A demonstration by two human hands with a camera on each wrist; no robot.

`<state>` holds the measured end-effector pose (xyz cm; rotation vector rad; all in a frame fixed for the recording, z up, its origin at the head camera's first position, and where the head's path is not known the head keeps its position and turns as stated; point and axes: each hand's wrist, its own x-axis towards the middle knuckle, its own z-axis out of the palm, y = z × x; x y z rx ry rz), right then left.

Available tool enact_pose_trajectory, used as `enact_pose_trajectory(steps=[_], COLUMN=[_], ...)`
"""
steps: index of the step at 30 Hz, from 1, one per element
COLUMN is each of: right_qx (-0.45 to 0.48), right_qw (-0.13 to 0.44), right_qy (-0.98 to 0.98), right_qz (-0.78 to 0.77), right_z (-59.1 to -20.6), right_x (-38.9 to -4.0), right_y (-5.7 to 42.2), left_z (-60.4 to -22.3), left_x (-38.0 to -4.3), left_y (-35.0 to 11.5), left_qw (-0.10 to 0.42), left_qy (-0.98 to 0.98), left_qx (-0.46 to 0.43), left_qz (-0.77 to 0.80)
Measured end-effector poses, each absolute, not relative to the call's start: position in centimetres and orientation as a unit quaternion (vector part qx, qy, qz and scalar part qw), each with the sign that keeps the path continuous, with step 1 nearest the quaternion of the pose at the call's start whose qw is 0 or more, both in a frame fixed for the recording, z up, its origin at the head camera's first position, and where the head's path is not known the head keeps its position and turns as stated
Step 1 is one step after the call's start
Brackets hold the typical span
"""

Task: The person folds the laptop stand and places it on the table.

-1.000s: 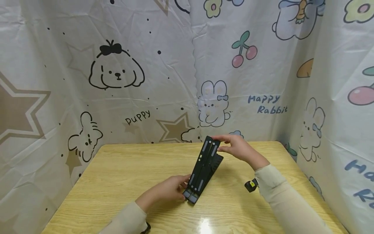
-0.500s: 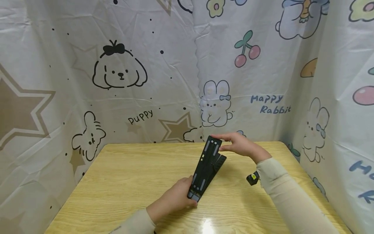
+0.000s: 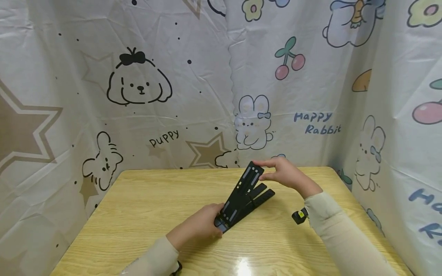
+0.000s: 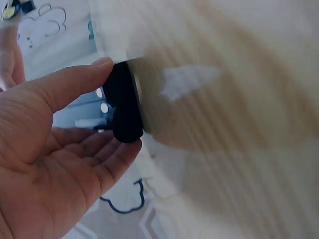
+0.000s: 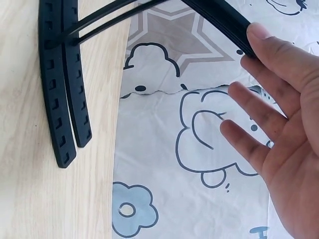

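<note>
A black folding laptop stand (image 3: 238, 197) is held partly unfolded over the middle of the table, tilted with its far end to the right. My left hand (image 3: 202, 223) grips its near, hinged end; thumb and fingers sit on opposite sides of that dark end in the left wrist view. At the far end of the upper bars, my right hand (image 3: 286, 173) pinches the tip between thumb and index finger, the other fingers spread loose. Two slotted bars (image 5: 59, 107) fan out below the upper part, with thin struts (image 5: 102, 17) joining them in the right wrist view.
The wood-grain table (image 3: 148, 191) carries a bright light reflection near its front edge. A white printed curtain (image 3: 207, 76) hangs behind it and along both sides. A small black device with a yellow mark (image 3: 299, 215) hangs at the right wrist.
The slotted lower bars have swung away from the upper bars to the right, so the stand spreads wider and both show apart. My left hand has shifted its grip around the hinged end.
</note>
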<state>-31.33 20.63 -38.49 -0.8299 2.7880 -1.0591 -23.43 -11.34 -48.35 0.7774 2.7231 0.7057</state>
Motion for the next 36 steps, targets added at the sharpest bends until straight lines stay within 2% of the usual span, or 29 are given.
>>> enact_pose_trajectory(steps=[10,22,26,36], right_qx=[-0.230,-0.216,-0.251,-0.294], right_qw=[-0.001,-0.048,-0.052,-0.032], right_qy=[0.906,0.903,0.888,0.870], right_qz=[-0.355,-0.369,-0.381,-0.394], right_z=[-39.1,-39.6,-40.2,-42.9], right_x=[-29.8,-28.2,-28.6,-29.7], right_y=[20.7,20.3,20.7,22.7], left_z=[-48.0,-48.2,-48.5,-48.0], left_x=[-26.1,-27.7,-27.5,-25.4], left_y=[-13.1,-14.0,-14.0,-12.1], left_qw=[0.131,0.143,0.120,0.022], left_qy=[0.915,0.917,0.915,0.904], left_qx=[0.321,0.304,0.303,0.252], left_qz=[0.206,0.213,0.237,0.345])
